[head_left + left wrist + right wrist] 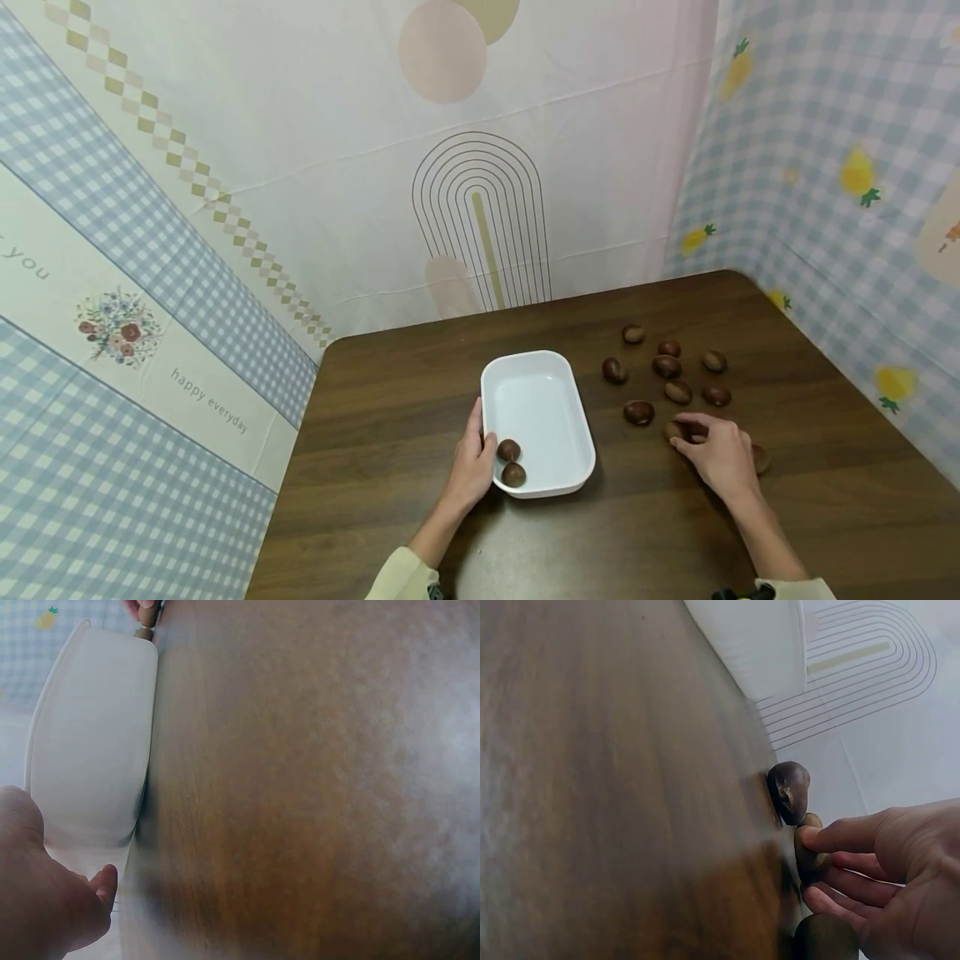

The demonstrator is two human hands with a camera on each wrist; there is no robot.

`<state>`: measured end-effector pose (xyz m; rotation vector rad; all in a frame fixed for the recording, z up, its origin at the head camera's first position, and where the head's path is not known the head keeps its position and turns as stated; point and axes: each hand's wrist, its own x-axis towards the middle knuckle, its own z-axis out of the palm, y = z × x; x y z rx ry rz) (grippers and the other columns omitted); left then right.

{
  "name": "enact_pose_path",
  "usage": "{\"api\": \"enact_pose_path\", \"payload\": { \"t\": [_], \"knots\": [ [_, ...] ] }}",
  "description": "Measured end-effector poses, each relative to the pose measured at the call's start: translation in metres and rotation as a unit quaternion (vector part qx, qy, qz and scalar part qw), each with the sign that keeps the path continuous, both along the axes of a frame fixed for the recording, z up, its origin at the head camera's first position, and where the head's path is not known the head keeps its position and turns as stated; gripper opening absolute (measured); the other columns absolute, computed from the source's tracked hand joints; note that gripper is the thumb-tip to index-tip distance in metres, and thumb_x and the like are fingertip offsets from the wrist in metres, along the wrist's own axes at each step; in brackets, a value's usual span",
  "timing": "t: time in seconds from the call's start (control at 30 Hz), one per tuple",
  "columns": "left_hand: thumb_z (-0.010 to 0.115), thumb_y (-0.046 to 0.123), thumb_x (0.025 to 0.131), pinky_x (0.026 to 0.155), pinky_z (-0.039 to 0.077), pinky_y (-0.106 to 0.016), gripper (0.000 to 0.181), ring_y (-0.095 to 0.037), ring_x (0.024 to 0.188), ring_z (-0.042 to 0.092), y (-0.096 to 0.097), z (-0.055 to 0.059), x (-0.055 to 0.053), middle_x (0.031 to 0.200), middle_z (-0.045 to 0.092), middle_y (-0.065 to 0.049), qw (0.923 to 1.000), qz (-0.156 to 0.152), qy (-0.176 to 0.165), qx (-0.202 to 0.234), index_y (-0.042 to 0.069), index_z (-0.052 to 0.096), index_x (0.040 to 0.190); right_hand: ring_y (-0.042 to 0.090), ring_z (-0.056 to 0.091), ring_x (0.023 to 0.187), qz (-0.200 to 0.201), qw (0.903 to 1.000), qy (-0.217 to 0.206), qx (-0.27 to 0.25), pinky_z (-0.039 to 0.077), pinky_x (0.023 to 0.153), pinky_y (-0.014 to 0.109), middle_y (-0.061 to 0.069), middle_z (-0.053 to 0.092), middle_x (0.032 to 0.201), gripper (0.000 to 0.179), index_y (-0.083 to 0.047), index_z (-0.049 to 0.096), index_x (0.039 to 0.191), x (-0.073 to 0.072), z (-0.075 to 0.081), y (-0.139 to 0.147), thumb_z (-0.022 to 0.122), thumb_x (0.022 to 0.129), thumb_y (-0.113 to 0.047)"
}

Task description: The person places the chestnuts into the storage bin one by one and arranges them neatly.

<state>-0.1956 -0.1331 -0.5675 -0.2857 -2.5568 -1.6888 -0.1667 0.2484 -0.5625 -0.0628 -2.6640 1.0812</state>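
Observation:
My left hand (472, 467) grips the left side of a white rectangular dish (576, 417), thumb at the rim and fingers along the outer wall. Two brown chestnuts (513, 475) lie in the dish's near left corner. To the right, my right hand (723, 454) pinches a chestnut (810, 855) between thumb and fingers, low at the tabletop. Another chestnut (789, 792) sits just beyond it in the right wrist view, and one more (826, 937) shows below the fingers. Part of a chestnut (761, 458) peeks out beside the right hand in the head view.
Several loose chestnuts (666, 366) are spread over the right part of the dark wooden table (390, 400), beyond the right hand. Patterned cloths (337, 167) hang behind the table and along both sides.

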Motion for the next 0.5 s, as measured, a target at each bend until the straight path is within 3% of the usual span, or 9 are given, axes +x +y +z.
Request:
{"api": "enact_pose_path", "payload": {
  "t": [0.33, 0.5],
  "knots": [
    [0.047, 0.004, 0.108, 0.122, 0.030, -0.055, 0.065, -0.032, 0.152, 0.038, -0.001, -0.001, 0.001, 0.168, 0.035, -0.019, 1.0000, 0.003, 0.003, -0.004, 0.001, 0.022, 0.168, 0.045, 0.075, 0.096, 0.031, 0.9985, -0.040, -0.022, 0.061, 0.078, 0.055, 0.031, 0.073, 0.118, 0.039, 0.005, 0.075, 0.123, 0.008, 0.014, -0.010, 0.086, 0.087, -0.006],
    [0.047, 0.004, 0.109, 0.122, 0.029, -0.054, 0.065, -0.031, 0.152, 0.037, -0.001, -0.001, 0.000, 0.169, 0.035, -0.017, 1.0000, 0.004, 0.004, -0.004, 0.002, 0.022, 0.169, 0.042, 0.076, 0.099, 0.046, 0.9979, -0.030, -0.033, 0.062, 0.077, 0.048, 0.028, 0.073, 0.120, 0.038, 0.002, 0.077, 0.122, 0.012, 0.024, -0.019, 0.087, 0.087, -0.007]
  ]
}}
